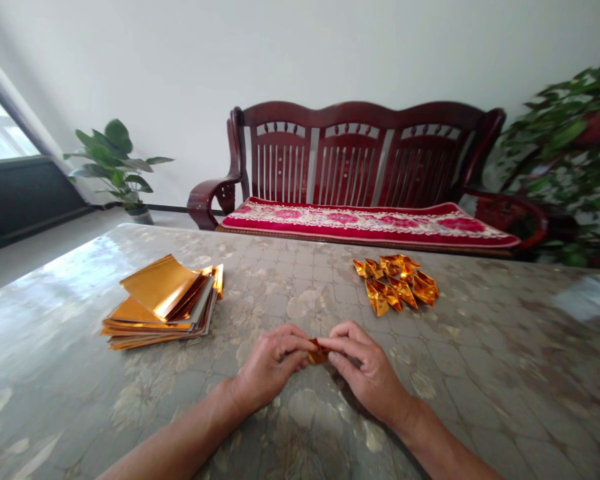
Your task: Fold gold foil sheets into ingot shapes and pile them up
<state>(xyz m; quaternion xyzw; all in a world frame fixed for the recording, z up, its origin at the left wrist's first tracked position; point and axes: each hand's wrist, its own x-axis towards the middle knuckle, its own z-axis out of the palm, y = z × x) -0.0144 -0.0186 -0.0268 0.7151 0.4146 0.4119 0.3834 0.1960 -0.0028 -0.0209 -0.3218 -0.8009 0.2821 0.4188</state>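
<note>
My left hand point(273, 367) and my right hand point(365, 370) meet at the middle of the table, both pinching a small folded piece of gold foil paper point(318, 351). Most of the piece is hidden by my fingers. A stack of flat gold foil sheets point(163, 303) lies to the left of my hands. A heap of several folded gold paper shapes point(396, 281) lies beyond my right hand.
The table point(480, 373) has a glossy patterned cover. Behind it stands a dark red wooden bench point(360, 160) with a red floral cushion. Potted plants stand at the left point(113, 163) and the right point(575, 147). A window is at the far left.
</note>
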